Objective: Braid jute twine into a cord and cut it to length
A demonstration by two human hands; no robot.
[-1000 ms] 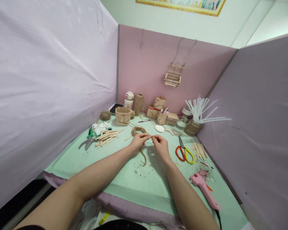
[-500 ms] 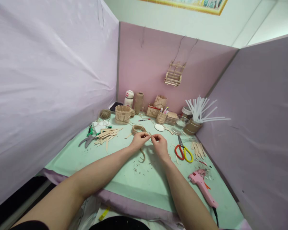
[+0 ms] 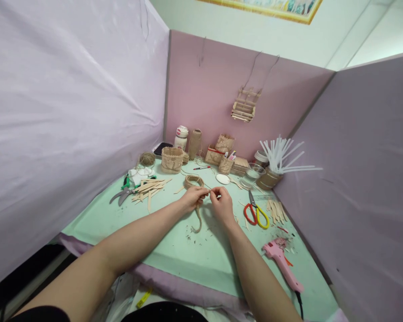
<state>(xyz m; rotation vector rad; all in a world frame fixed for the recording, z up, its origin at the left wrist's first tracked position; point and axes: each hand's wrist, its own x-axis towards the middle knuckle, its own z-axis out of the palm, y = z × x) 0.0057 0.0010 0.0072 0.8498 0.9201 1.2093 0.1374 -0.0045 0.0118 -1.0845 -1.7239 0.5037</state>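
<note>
My left hand [image 3: 195, 198] is closed in a pinch on a brown jute cord [image 3: 199, 220], whose loose tail hangs below the fingers and curls on the table. My right hand [image 3: 221, 203] meets it, thumb and forefinger pinched at the same spot; the bit of cord between the fingertips is tiny and mostly hidden. Just behind the hands lies a coil of jute cord [image 3: 194, 180]. To the right of my right hand rest scissors [image 3: 256, 212] with one red and one yellow handle.
A pink glue gun [image 3: 284, 264] lies at the right front. Wooden sticks [image 3: 151, 191] and pruning shears [image 3: 122, 195] are on the left. Along the back stand a woven-look basket [image 3: 172, 160], a twine spool [image 3: 195, 142], a clear bowl [image 3: 253, 174] and a jar of white sticks [image 3: 270, 179].
My left fingers have curled in further around the cord, and its hanging tail has shifted and swung slightly lower. Both hands stay together at nearly the same place.
</note>
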